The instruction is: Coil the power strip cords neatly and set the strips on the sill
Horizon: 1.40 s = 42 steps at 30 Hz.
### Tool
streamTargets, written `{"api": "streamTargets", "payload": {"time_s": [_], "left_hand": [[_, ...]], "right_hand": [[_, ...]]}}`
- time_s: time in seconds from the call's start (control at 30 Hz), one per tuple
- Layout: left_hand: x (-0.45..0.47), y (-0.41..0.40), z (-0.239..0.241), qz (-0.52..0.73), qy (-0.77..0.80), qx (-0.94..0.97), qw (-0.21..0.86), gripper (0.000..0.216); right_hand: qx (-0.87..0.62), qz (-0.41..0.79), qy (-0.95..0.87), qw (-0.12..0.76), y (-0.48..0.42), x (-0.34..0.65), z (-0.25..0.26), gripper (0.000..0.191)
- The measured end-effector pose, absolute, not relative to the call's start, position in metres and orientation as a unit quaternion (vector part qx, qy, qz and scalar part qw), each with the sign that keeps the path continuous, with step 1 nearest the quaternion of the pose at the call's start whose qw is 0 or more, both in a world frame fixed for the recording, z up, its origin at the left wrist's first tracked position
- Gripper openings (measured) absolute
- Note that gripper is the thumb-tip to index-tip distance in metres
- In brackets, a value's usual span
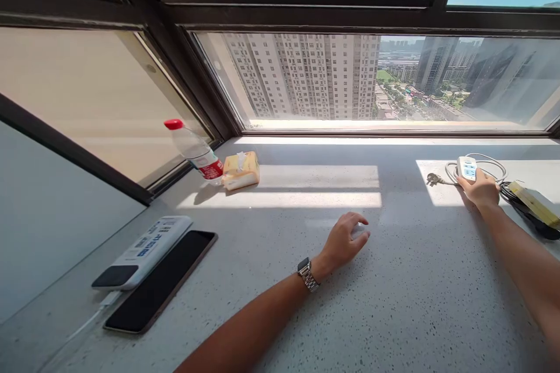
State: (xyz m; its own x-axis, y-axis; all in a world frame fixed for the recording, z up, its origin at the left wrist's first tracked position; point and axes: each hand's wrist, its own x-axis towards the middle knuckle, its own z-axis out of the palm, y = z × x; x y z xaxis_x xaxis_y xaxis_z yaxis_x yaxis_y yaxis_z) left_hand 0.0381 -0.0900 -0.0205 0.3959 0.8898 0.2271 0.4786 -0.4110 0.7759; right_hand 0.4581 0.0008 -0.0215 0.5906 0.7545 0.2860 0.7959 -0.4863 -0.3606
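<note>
My right hand (480, 187) is at the far right, its fingers closed round the near end of a white power strip (466, 166) with blue socket faces. The strip's pale cord (492, 162) loops behind it, and its plug (433, 179) lies to the left on the sill. Lower down, in the middle, my left hand (345, 240) rests on the speckled sill (394, 291), thumb and fingers apart and slightly curled. A pale patch shows between them; I cannot tell whether it is an object. A metal-banded watch (308, 274) is on the left wrist.
Beside the right forearm lie a dark coiled cable (520, 201) and a yellowish block (534, 204). To the left are a clear bottle with a red cap (174, 124), a tissue pack (241, 172), a white power bank (151, 247) and a phone (164, 282). Windows rise behind.
</note>
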Motion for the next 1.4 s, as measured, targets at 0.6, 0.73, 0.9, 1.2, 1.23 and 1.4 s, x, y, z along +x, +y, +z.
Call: {"api": "streamTargets", "payload": {"time_s": [0.6, 0.73, 0.9, 1.2, 1.23, 1.4], "left_hand": [[0.009, -0.093, -0.010, 0.249, 0.507, 0.761, 0.319, 0.039], [0.003, -0.090, -0.010, 0.175, 0.490, 0.795, 0.311, 0.043], [0.008, -0.093, -0.015, 0.141, 0.510, 0.815, 0.236, 0.039], [0.009, -0.096, -0.019, 0.154, 0.499, 0.829, 0.202, 0.037], [0.010, -0.096, -0.018, 0.154, 0.498, 0.830, 0.198, 0.037], [0.010, -0.097, -0.017, 0.138, 0.505, 0.830, 0.191, 0.037]], "right_hand": [[-0.920, -0.131, -0.337, 0.150, -0.093, 0.492, 0.007, 0.077], [-0.921, -0.141, -0.308, 0.190, -0.113, 0.505, -0.007, 0.074], [-0.939, -0.093, -0.289, 0.163, -0.112, 0.514, -0.007, 0.064], [-0.957, 0.021, -0.261, 0.127, -0.102, 0.544, 0.011, 0.063], [-0.956, 0.018, -0.267, 0.117, -0.103, 0.546, 0.010, 0.069], [-0.951, 0.026, -0.301, 0.068, -0.106, 0.552, 0.007, 0.088]]}}
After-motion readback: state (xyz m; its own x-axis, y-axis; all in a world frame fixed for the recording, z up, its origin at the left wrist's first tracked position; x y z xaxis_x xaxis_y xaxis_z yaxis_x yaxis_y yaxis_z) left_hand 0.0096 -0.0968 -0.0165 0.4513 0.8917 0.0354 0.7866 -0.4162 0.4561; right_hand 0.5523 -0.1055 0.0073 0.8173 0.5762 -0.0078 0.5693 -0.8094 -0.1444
